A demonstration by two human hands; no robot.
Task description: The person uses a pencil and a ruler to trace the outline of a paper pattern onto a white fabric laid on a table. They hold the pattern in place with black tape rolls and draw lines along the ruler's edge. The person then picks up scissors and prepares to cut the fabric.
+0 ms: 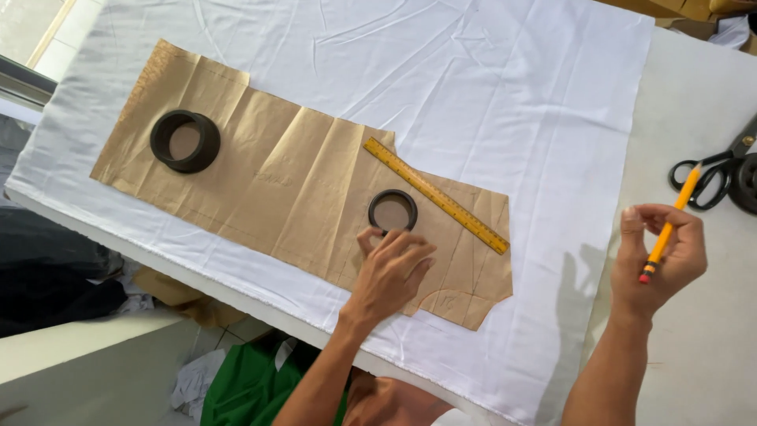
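A brown paper pattern [276,173] lies flat on a white cloth [489,95] spread over the table. My left hand [392,270] rests on the pattern, fingers together, touching the near edge of a small black ring [393,211]. A larger black ring [186,140] sits on the pattern's left end. A yellow ruler [435,195] lies slantwise on the pattern just right of the small ring. My right hand [659,256] is raised over the table to the right of the cloth, closed around a yellow pencil [670,222] with its red end pointing down.
Black-handled scissors [706,171] and a dark round object [745,183] lie at the table's right edge. The table's near edge runs diagonally; below it are green fabric [244,386], paper scraps and a white ledge [87,355].
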